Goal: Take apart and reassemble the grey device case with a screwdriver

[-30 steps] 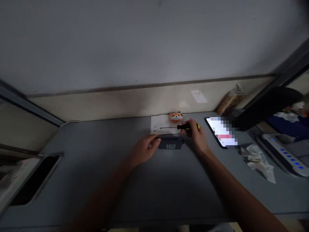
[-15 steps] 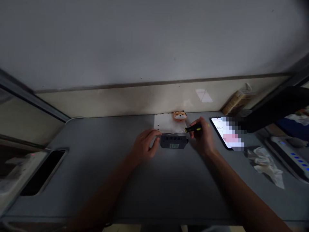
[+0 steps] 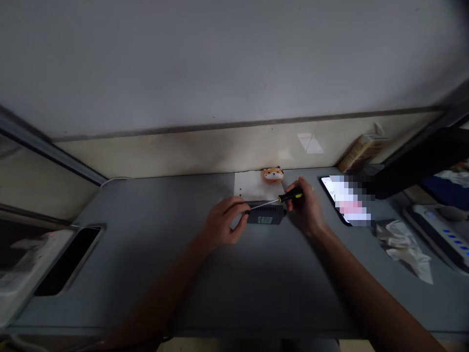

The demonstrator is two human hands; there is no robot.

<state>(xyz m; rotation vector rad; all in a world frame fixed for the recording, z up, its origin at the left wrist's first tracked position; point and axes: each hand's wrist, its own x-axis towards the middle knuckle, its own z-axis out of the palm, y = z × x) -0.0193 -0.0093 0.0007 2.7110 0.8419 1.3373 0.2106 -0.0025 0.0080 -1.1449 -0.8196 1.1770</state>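
My right hand is closed round the black and yellow handle of a screwdriver. Its thin metal shaft points left, along the slotted face of a small dark grey box. The box has a row of vent slots and a pale label, and it rests on the desk between my hands. At its left end, thumb and fingertips of my left hand pinch together by the screwdriver's tip. What sits between them is too small to make out. Behind the box lies a white sheet with several tiny dark specks on its left side.
An orange animal-faced case sits at the sheet's back edge. To the right are a lit phone, crumpled tissue and a power strip. A dark-screened phone lies at left. The wall closes off the back.
My left thumb and fingers have closed together at the box's left end by the screwdriver tip. The screwdriver has shifted slightly left and down.
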